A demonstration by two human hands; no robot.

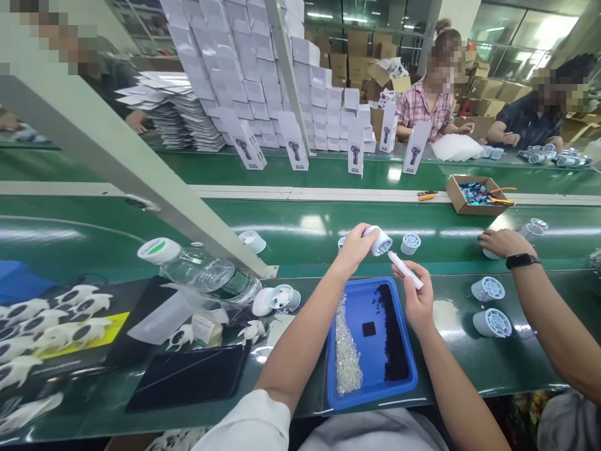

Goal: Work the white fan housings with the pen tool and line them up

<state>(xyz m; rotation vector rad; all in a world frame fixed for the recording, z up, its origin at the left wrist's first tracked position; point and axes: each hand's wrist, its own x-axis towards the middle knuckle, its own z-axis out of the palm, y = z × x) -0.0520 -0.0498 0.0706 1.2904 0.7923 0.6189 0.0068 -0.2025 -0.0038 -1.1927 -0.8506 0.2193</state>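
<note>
In my left hand (355, 249) is a pale blue-white round plastic housing (381, 242), gripped by its side with its open, ribbed end tilted toward my right hand. My right hand (417, 293) is closed around a slim white tube (404, 269), its narrow tip at the rim of the housing. I cannot tell whether the tip touches it. Below both hands lies a blue tray (412, 369) with small clear pieces (348, 357) on the left and small black pieces (395, 338) on the right. Another similar housing (410, 243) stands just beyond my right hand.
At right, a co-worker's hand (502, 243) rests on a housing; two more housings (492, 322) lie nearer. A slanted metal post (188, 213) and a water bottle (206, 272) stand left. A cardboard box (469, 203) and white printed boxes (295, 147) are farther back.
</note>
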